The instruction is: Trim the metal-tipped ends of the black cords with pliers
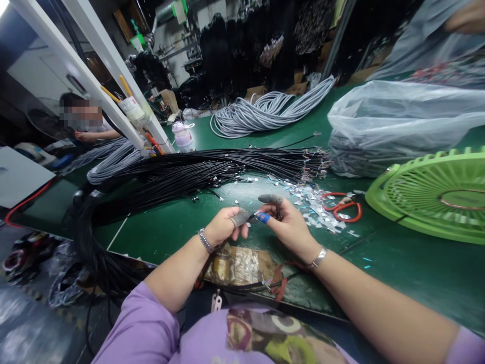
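Green desk [397, 273] fills the view. Its near edge runs just below the wrists, and its left corner drops to the floor. A black cable bundle [182, 174] lies across the middle of the desk, with its loop hanging over the left edge. A clear plastic bag [397, 116] at right rear holds grey cable bunches. A green fan grille [432, 189] lies flat at the right, near the bag. A grey cable coil [265, 108] lies at the far side, well apart from the hands. A pale bottle [184, 135] stands by the white post. A taped cup [132, 108] on the post holds yellow-handled tools. Foil scraps [314, 205] are scattered between the bundle ends and the red scissors [343, 207]. Bare green stays open left of the hands and right of them, below the grille.

The left hand [223, 227] and right hand [290, 227] meet over the near desk, both wearing finger cots. Each grip is pressed together, pinching a wire end [253, 217] between the two sets of fingertips. It is too small to show detail. The wire end sits just above the desk, near the scraps.
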`<state>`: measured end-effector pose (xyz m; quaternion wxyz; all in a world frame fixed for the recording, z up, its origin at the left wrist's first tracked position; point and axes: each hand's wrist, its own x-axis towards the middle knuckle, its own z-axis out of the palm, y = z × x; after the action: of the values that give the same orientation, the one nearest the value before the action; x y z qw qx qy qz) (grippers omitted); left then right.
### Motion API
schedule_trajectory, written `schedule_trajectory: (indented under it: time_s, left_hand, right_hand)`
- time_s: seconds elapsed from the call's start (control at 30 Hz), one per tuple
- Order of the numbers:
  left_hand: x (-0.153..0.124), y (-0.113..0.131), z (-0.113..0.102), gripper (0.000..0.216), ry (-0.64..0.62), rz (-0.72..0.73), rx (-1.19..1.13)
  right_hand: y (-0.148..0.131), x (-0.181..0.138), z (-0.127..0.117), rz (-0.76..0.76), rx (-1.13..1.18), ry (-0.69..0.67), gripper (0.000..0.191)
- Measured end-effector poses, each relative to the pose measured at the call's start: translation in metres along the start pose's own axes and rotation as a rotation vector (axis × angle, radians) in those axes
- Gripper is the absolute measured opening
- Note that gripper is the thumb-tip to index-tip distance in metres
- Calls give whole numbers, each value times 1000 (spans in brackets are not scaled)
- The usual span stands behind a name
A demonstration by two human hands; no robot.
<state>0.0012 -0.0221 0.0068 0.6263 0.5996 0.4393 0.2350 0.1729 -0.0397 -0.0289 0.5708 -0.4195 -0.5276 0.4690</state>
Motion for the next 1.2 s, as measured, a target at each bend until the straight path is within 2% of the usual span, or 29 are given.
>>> schedule_trajectory:
  time_s: [0.13,0.23,0.33,0.4,0.53,0.63,0.77,0.87,0.9,0.97,1.03,1.1,1.2]
  left_hand:
    - [1,2,-4,50,-90,-81,-40]
    - [2,1,-2,49,-45,-69,-37]
    - [1,-3,2,38,56,-2,81]
    - [-1,-4,4,26,166,103,292]
    - [-11,-2,9,11,377,318,937]
    - [-16,1,13,9,363,327,1274]
    - [-18,1,15,15,220,375,1408]
    - [-17,-1,10,7,69,438,1278]
    - [-16,-2,8,3,21,446,1161]
    - [-15,-3,6,12,-24,400,822]
    - [-12,-4,4,24,14,279,460]
    - [-9,-3,4,34,90,175,202]
    - [-4,-1,2,45,156,131,9]
  right_hand:
    - [-5,-1,1,52,16,8,37]
    - [-10,-3,3,82,14,16,36]
    - [-13,-3,6,126,42,45,38]
    - [-14,-3,8,192,87,61,40]
    - [-14,-4,13,364,184,74,45]
    - [-14,-5,14,393,133,83,44]
    - [-15,-4,8,202,-186,36,40]
    - [-12,3,-1,162,-226,3,35]
    - [-11,7,-4,187,-193,28,33]
    - [-8,14,-11,259,-121,121,30]
    - [-6,19,-16,323,-77,174,27]
    - [-4,20,-17,326,-84,143,25]
    - [-1,17,-13,174,-195,54,22]
